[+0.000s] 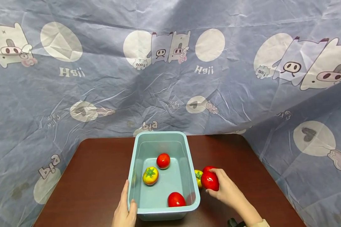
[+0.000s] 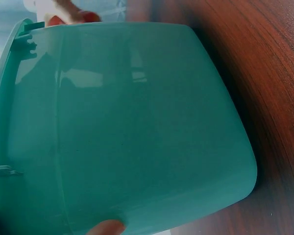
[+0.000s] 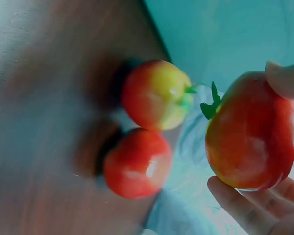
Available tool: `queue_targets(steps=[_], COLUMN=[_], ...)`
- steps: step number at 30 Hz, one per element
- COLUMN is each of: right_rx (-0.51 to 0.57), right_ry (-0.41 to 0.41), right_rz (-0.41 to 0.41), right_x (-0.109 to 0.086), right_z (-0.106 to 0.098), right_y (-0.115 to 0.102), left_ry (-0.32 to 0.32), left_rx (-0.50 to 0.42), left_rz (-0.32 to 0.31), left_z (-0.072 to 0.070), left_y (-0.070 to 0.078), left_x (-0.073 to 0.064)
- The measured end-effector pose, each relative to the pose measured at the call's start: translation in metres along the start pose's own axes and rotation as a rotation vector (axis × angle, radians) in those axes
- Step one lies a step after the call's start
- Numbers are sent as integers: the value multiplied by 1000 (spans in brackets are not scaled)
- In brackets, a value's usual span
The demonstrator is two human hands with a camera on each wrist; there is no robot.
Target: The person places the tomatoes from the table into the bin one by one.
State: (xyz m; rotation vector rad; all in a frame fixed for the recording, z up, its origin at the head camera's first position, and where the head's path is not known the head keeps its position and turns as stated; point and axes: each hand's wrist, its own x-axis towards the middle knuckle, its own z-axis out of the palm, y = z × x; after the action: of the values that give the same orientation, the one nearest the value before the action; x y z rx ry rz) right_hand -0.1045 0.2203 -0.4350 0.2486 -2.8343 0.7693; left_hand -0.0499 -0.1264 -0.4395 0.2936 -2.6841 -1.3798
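Note:
My right hand (image 1: 228,190) holds a red tomato (image 1: 209,181) off the table, just outside the right wall of a light blue-green plastic bin (image 1: 194,189). In the right wrist view, thumb and fingers curve round this tomato (image 3: 252,137), its green leafy stem toward the bin. Below it, a yellow-red tomato (image 3: 159,95) and another red tomato (image 3: 138,164) lie side by side on the table. With my left hand (image 1: 124,210) I grip the bin's near left corner, thumb at the rim and fingers along the outside. In the left wrist view, the bin's outer wall (image 2: 137,122) fills most of the picture.
Inside the bin are two red tomatoes, one toward the back (image 1: 163,161) and one by the near wall (image 1: 176,200), plus a yellow-red tomato (image 1: 150,176) at left. The bin stands on a dark brown table (image 1: 96,176). A grey-blue printed cloth (image 1: 164,85) hangs behind and at both sides.

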Motion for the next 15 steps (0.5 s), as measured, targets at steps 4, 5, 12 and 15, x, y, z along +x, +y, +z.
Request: queue_targets(steps=[4, 5, 12, 15], right_rx=[-34, -39, -44, -46], right_ry=[80, 92, 151, 179], right_rz=[-71, -82, -162, -202], right_x=[10, 12, 26, 31], right_z=[-7, -8, -12, -14], right_y=[-6, -7, -19, -24], left_ry=[-4, -5, 14, 27], left_rx=[-6, -6, -14, -20], left_rz=[-2, -3, 13, 28], left_z=[0, 0, 0, 0], left_y=[0, 0, 0, 0], left_x=[0, 0, -1, -2])
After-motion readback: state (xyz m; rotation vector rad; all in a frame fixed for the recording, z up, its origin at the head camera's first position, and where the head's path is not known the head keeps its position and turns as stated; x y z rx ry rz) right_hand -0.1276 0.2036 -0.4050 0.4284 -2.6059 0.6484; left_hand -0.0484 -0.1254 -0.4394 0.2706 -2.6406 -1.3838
